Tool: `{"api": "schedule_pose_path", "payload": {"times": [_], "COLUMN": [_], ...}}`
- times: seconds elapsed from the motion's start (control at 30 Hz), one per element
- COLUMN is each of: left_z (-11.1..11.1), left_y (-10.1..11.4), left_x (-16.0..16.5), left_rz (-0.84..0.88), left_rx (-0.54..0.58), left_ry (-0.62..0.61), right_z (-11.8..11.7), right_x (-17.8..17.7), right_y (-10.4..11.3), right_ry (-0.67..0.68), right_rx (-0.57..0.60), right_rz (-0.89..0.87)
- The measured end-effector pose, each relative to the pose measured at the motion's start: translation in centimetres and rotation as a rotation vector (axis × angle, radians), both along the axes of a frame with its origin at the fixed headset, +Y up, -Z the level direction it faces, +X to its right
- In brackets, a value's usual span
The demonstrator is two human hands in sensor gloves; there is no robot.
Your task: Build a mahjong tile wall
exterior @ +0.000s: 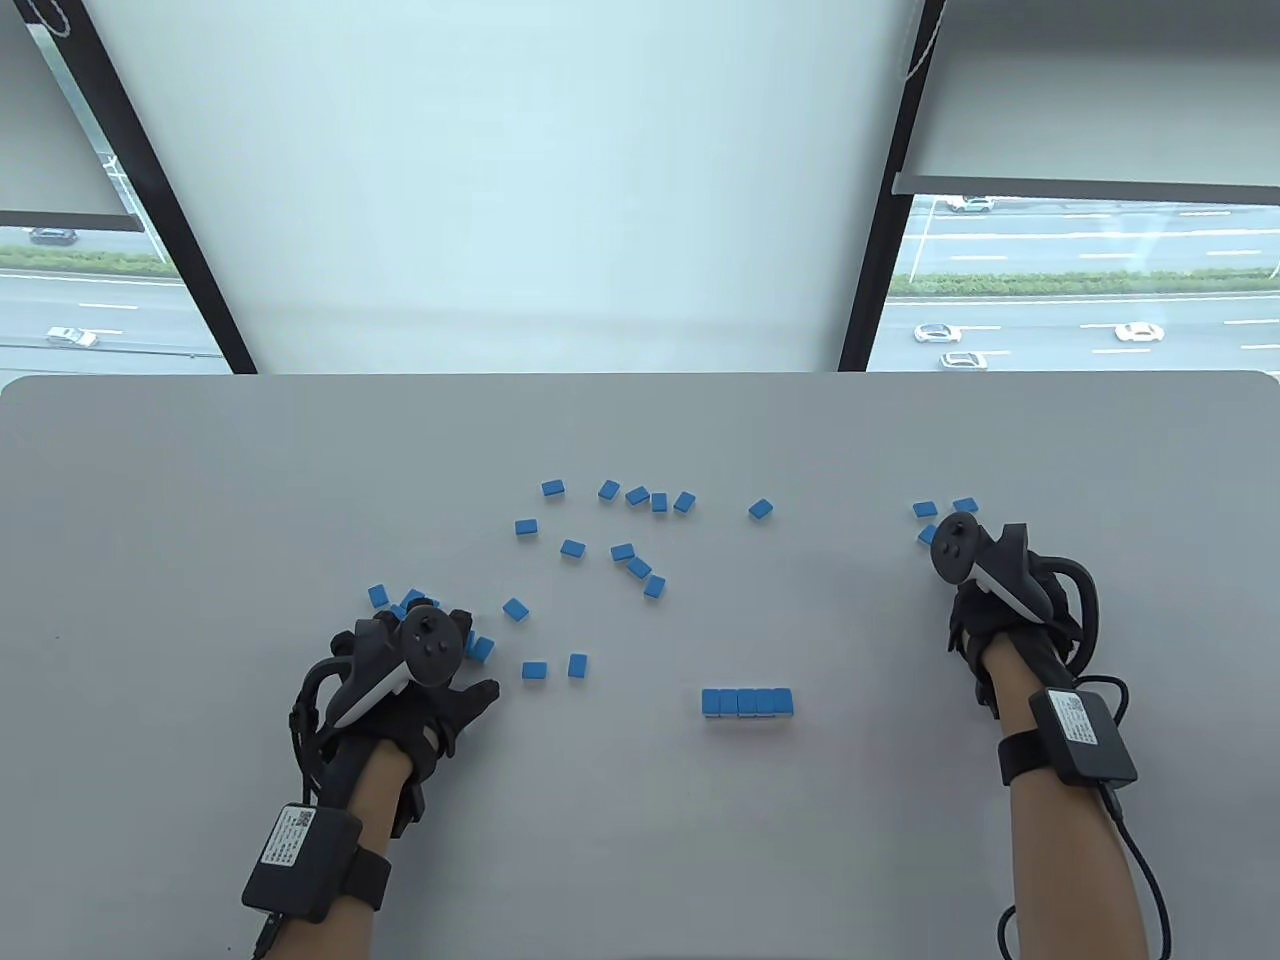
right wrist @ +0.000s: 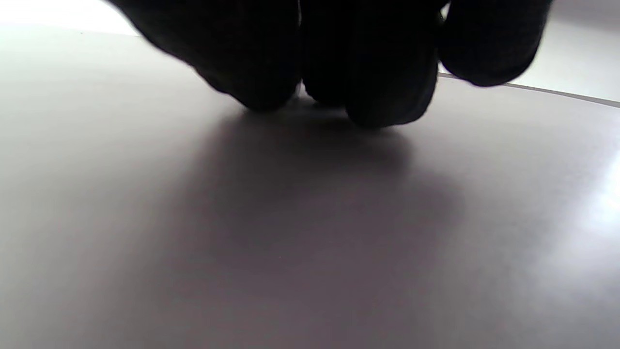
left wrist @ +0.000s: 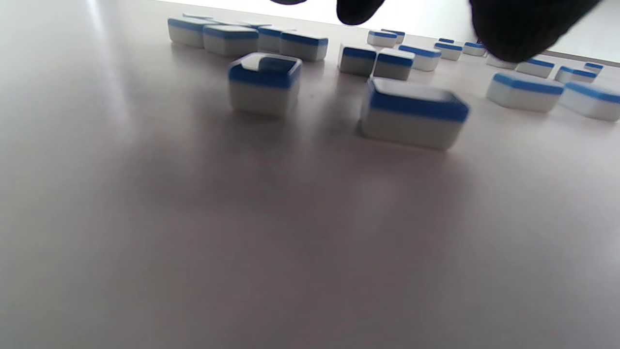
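The landmark here is the short row of tiles [exterior: 747, 702] near the front middle of the table [exterior: 640, 830]: five blue-backed tiles side by side, touching, and that is all the wall you have so far, so the step in hand looks like fetching more. Your left hand [exterior: 420, 690] sits well to the left of the row, over a small cluster of tiles [exterior: 400, 603], with two loose tiles [exterior: 555, 668] lying between it and the row. In the left wrist view its fingertips [left wrist: 523, 24] hang above the table, apart from one another and gripping nothing I can see. Your right hand [exterior: 985, 610] is out to the right of the row and farther back, by three tiles [exterior: 940, 515]. In the right wrist view its fingertips [right wrist: 382, 87] are bunched close together and down at the table; whether they pinch a tile I cannot tell, since none shows between them. The scattered tiles [exterior: 620, 540] lie behind the row, toward the window. My advice: take the nearest pieces first, keep each tile blue side up, and slide it flush against an end of the row rather than dropping it, steadying the far end with the other hand so the line stays straight.
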State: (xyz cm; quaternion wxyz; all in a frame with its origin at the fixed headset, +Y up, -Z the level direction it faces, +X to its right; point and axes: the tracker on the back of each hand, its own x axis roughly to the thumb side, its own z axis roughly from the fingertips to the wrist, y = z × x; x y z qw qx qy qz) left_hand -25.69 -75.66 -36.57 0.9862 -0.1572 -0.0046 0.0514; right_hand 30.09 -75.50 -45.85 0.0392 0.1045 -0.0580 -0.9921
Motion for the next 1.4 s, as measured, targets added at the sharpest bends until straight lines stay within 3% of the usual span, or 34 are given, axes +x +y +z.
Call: {"api": "schedule_pose_path", "payload": {"times": [0.47,0.9,1.17,1.4], "left_z": [0.0,-0.1,-0.2,-0.2], "left_y": [-0.1,-0.2,-0.2,-0.2], "left_x": [0.1,0.0,0.0,0.1], "left_rz": [0.004,0.007,0.01,0.014], "left_rx": [-0.015,-0.019,-0.022,-0.021], "left_ry": [0.003,0.004,0.002,-0.002], "right_z": [1.2,3.3,4.0,4.3], "right_x": [-0.3,-7.5,-11.8,-13.2], "right_y": [0.8,5.1,3.4,1.6], "right_ry": [0.011,0.257,0.371,0.413], "right_rx": [0.006,0.094,-0.035,-0.167], "right_rz": [-0.132,-0.202,-0.124,-0.085]}}
